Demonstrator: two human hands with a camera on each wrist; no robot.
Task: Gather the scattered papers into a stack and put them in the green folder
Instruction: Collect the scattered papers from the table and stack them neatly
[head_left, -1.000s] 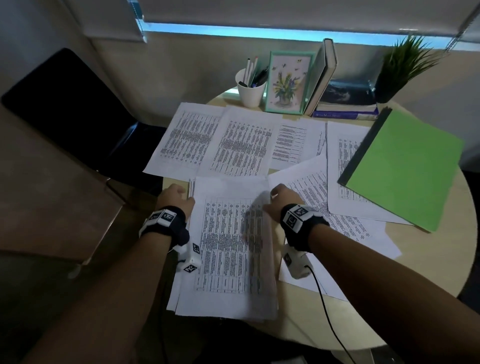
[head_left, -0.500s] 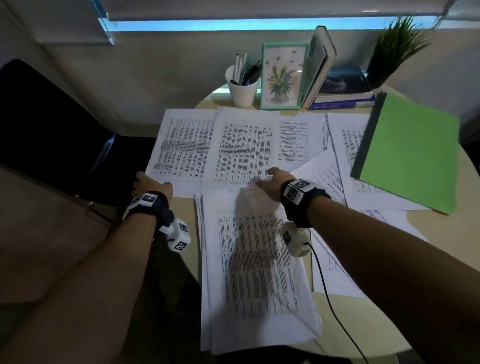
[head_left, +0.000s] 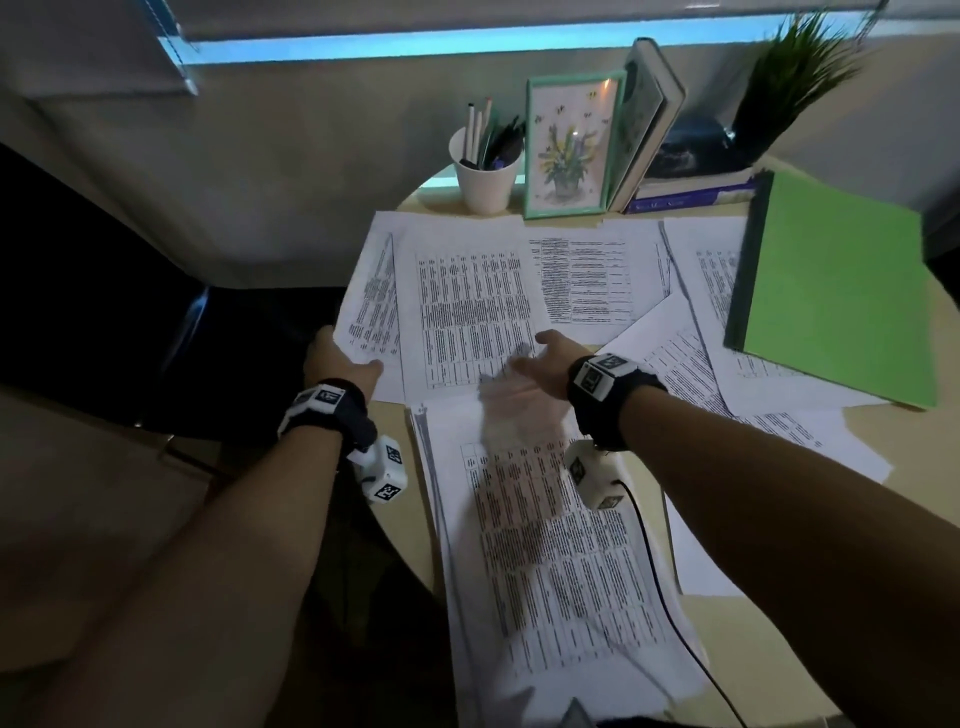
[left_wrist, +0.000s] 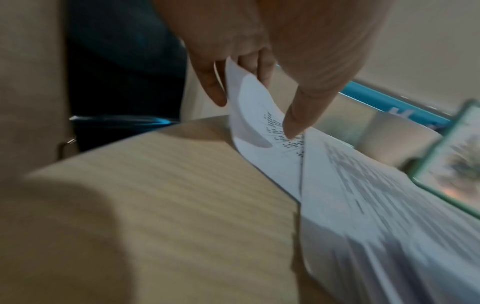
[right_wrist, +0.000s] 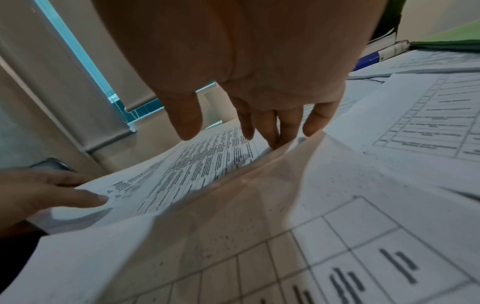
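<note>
Papers: printed sheets, scattered over round counter. Left hand pinches far-left sheet's lifted corner; right hand lies flat, fingers straight, on middle sheet. Green folder: closed, right side, atop sheets.

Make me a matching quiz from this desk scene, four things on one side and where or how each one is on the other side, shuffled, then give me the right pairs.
Things
1. left hand
2. right hand
3. green folder
4. white cup

States
A. lies closed on papers at the right of the table
B. pinches the lifted corner of the leftmost sheet
C. holds pens, beside the picture frame
D. fingers straight, tips on a printed sheet

Pairs: 1-B, 2-D, 3-A, 4-C
</note>
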